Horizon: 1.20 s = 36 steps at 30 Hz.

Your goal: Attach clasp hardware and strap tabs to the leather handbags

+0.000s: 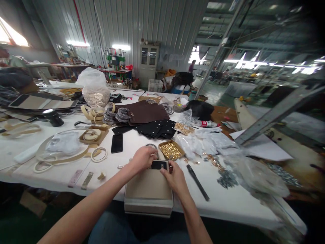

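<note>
Left hand [143, 158] and right hand [175, 178] grip a dark plate [159, 164] (studs [170, 150] fill nearby box [175, 157]).

A small dark piece [159, 165] (metal-trimmed) in the grip of left hand [142, 158] and right hand [175, 178], atop a tan stack [148, 189].

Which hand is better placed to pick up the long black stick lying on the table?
Probably the right hand: the black stick lies just to its right, with nothing between. The left hand sits across the small dark piece both hands hold.
</note>
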Each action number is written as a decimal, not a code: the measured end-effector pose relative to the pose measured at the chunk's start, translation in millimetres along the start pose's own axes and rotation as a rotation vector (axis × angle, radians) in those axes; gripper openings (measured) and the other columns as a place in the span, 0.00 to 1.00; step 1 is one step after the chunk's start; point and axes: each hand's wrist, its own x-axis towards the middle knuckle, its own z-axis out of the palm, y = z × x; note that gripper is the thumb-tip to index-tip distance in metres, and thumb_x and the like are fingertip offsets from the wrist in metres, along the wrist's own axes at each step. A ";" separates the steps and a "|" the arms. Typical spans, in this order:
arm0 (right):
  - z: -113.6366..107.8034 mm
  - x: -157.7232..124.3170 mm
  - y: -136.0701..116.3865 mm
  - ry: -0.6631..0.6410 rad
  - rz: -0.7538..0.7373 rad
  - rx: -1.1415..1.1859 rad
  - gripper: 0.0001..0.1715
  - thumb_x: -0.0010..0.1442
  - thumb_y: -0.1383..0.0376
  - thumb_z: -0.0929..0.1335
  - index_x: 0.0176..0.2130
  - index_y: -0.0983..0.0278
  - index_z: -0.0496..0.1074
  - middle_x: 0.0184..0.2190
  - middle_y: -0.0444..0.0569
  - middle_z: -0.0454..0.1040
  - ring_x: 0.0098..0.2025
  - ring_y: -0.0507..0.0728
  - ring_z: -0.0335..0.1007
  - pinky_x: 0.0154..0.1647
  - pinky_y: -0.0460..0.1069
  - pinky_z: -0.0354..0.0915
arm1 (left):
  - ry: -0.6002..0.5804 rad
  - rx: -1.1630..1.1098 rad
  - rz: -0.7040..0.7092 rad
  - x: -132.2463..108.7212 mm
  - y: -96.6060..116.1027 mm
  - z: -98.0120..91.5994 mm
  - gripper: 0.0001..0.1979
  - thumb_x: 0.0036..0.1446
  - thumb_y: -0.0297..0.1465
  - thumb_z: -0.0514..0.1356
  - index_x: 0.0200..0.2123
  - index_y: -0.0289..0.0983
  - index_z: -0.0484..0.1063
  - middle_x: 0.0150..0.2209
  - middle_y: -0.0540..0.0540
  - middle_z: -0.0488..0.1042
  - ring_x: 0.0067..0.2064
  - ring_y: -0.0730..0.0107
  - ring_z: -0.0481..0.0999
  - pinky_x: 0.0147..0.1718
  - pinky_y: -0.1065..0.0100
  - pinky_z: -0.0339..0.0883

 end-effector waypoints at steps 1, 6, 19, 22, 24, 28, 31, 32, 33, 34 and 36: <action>0.2 -1.8 -0.6 0.022 -0.034 -0.017 0.17 0.61 0.57 0.74 0.49 0.59 0.77 0.46 0.52 0.81 0.44 0.65 0.77 0.47 0.59 0.73 | 0.133 -0.010 0.016 -11.9 0.5 -10.6 0.12 0.68 0.29 0.65 0.51 0.41 0.86 0.48 0.40 0.85 0.51 0.53 0.83 0.55 0.57 0.74; 1.4 -12.7 -4.6 0.082 -0.175 -0.003 0.15 0.69 0.58 0.72 0.53 0.57 0.76 0.59 0.56 0.76 0.59 0.68 0.73 0.50 0.59 0.75 | 0.569 -0.065 -0.244 -79.6 -29.3 -48.7 0.18 0.68 0.38 0.69 0.58 0.40 0.80 0.52 0.39 0.83 0.53 0.52 0.82 0.57 0.52 0.74; -5.5 -24.3 -12.4 0.160 -0.449 -0.106 0.09 0.75 0.59 0.71 0.53 0.56 0.73 0.74 0.57 0.68 0.74 0.70 0.65 0.76 0.72 0.62 | 0.013 -0.619 -0.354 -100.3 -65.7 -27.6 0.26 0.61 0.41 0.72 0.60 0.37 0.82 0.53 0.40 0.86 0.51 0.52 0.84 0.50 0.60 0.75; -6.4 -26.5 -12.4 0.138 -0.485 -0.121 0.11 0.75 0.60 0.71 0.56 0.55 0.72 0.73 0.56 0.69 0.75 0.70 0.65 0.76 0.73 0.63 | 0.028 -0.513 -0.310 -107.2 -67.0 -32.7 0.21 0.63 0.38 0.70 0.58 0.40 0.84 0.54 0.43 0.86 0.54 0.53 0.83 0.56 0.60 0.72; -5.1 -26.8 -10.6 0.117 -0.476 -0.109 0.12 0.76 0.60 0.71 0.57 0.54 0.71 0.73 0.56 0.70 0.75 0.69 0.65 0.76 0.73 0.62 | 0.052 -0.468 -0.307 -111.3 -67.7 -32.5 0.17 0.64 0.36 0.69 0.55 0.41 0.85 0.52 0.44 0.87 0.53 0.54 0.82 0.55 0.61 0.72; -6.0 -23.1 -5.5 0.059 -0.412 -0.043 0.14 0.76 0.57 0.71 0.58 0.54 0.72 0.70 0.55 0.73 0.73 0.69 0.68 0.75 0.72 0.63 | 0.088 -0.575 -0.327 -114.8 -71.5 -22.7 0.13 0.64 0.37 0.70 0.48 0.38 0.85 0.44 0.46 0.86 0.45 0.59 0.81 0.46 0.65 0.72; -14.2 -15.4 -1.4 -0.045 -0.377 0.002 0.16 0.75 0.55 0.72 0.59 0.53 0.74 0.65 0.54 0.77 0.70 0.68 0.72 0.74 0.69 0.66 | 0.110 -0.702 -0.321 -116.6 -78.6 -13.2 0.14 0.63 0.40 0.71 0.47 0.36 0.84 0.41 0.46 0.85 0.42 0.61 0.80 0.41 0.67 0.70; -18.2 -11.8 -0.3 -0.079 -0.372 -0.001 0.17 0.75 0.55 0.72 0.59 0.53 0.74 0.64 0.53 0.77 0.69 0.68 0.72 0.74 0.68 0.67 | 0.117 -0.731 -0.322 -117.5 -81.1 -10.8 0.16 0.63 0.41 0.72 0.47 0.36 0.83 0.41 0.46 0.84 0.41 0.61 0.80 0.40 0.67 0.70; -22.6 -8.0 0.4 -0.109 -0.374 -0.021 0.17 0.75 0.54 0.73 0.60 0.53 0.75 0.65 0.53 0.77 0.69 0.68 0.72 0.73 0.67 0.67 | 0.124 -0.754 -0.325 -118.4 -83.4 -9.0 0.17 0.63 0.42 0.72 0.48 0.36 0.83 0.41 0.45 0.84 0.41 0.62 0.80 0.40 0.68 0.70; -27.1 -3.9 0.7 -0.131 -0.389 -0.056 0.18 0.74 0.53 0.73 0.60 0.53 0.75 0.65 0.53 0.76 0.68 0.68 0.72 0.72 0.67 0.68 | 0.131 -0.774 -0.329 -119.2 -85.4 -7.8 0.18 0.63 0.43 0.73 0.48 0.36 0.83 0.41 0.45 0.85 0.41 0.62 0.81 0.40 0.68 0.70; -35.4 3.9 -0.3 -0.170 -0.460 -0.158 0.22 0.73 0.51 0.74 0.62 0.52 0.76 0.66 0.53 0.75 0.68 0.70 0.72 0.72 0.68 0.68 | 0.143 -0.801 -0.336 -120.6 -87.6 -6.9 0.20 0.62 0.44 0.73 0.49 0.36 0.84 0.42 0.44 0.85 0.41 0.62 0.81 0.40 0.67 0.71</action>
